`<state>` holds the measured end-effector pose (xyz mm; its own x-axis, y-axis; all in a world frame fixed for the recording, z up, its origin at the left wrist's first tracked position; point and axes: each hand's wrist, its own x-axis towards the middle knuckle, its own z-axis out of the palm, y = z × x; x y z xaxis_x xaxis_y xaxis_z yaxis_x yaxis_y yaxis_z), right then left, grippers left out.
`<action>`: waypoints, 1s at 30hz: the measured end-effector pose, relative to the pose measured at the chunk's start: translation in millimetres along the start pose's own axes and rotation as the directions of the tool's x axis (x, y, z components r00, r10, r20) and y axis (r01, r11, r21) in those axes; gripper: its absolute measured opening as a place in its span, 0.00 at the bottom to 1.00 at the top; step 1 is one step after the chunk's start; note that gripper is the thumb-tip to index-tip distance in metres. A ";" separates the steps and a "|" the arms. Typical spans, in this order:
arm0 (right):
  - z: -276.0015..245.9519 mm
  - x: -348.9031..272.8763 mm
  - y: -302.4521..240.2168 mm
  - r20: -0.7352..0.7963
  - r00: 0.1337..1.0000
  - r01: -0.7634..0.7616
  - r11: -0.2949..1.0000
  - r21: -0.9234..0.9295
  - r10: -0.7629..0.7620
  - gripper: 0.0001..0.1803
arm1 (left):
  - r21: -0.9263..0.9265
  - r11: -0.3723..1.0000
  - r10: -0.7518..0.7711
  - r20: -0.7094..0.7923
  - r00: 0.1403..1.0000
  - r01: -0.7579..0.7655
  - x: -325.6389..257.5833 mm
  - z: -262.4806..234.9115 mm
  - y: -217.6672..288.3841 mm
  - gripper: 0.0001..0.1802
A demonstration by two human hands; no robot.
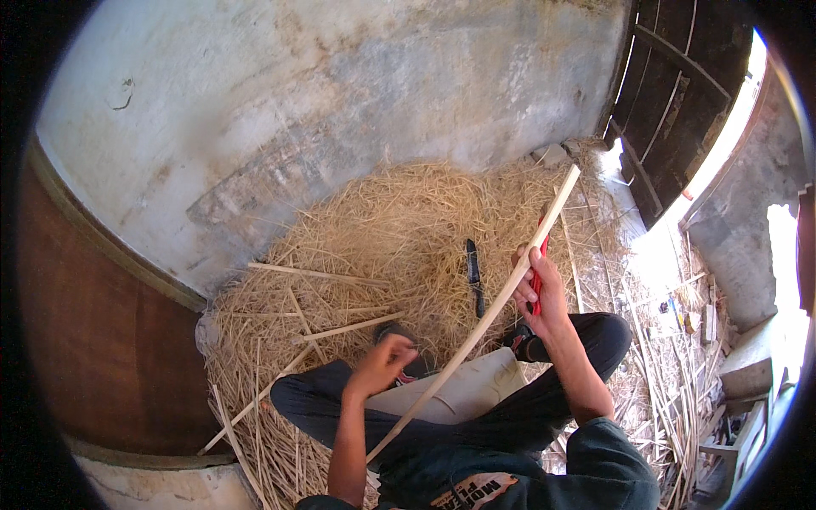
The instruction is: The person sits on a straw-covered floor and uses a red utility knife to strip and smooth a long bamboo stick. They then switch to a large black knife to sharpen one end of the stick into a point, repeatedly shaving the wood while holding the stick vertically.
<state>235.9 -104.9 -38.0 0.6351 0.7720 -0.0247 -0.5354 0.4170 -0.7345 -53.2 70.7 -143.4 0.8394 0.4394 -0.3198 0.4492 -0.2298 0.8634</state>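
A long pale strip [484, 327], of bamboo or wood, slants across my lap, its far end raised toward the upper right. My right hand [546, 289] is closed around it above its middle. Against the same palm lies a slim red tool [535, 293]; its working end is hidden behind the strip. My left hand [382, 365] hovers over my left leg, apart from the strip, slightly blurred, its fingers loosely bent and nothing visible in them. On the shavings between the hands and the wall rests a knife [473, 276] with a dark handle. A pale grey sheet [463, 391] covers my lap.
Heaped shavings [399, 204] spread before my crossed legs up to the stained wall [382, 93]. Several loose strips [348, 325] lie at the left, more [659, 399] at the right. A brown panel [119, 340] stands left, a dark wooden door [671, 102] at the far right.
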 end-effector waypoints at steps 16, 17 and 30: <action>0.8 -16.6 -10.8 0.059 0.988 -0.153 0.976 0.155 0.146 0.20 | 0.741 0.579 -0.180 -0.289 0.940 0.339 2.4 -76.0 -88.9 0.09; 3.2 -16.8 -10.7 0.061 0.986 -0.160 0.975 0.157 0.152 0.20 | 0.782 0.544 -0.085 -0.308 0.947 0.303 9.6 -75.4 -81.1 0.09; -9.2 -6.7 5.7 -0.004 0.982 -0.183 0.968 0.172 0.186 0.17 | 0.759 0.286 -0.385 -0.467 0.796 0.584 147.3 -140.4 36.7 0.27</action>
<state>233.7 -112.1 -48.3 0.5264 0.8343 -0.1639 -0.7302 0.3449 -0.5897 44.1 248.9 -104.0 0.3521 0.8441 -0.4043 0.8515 -0.4682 -0.2361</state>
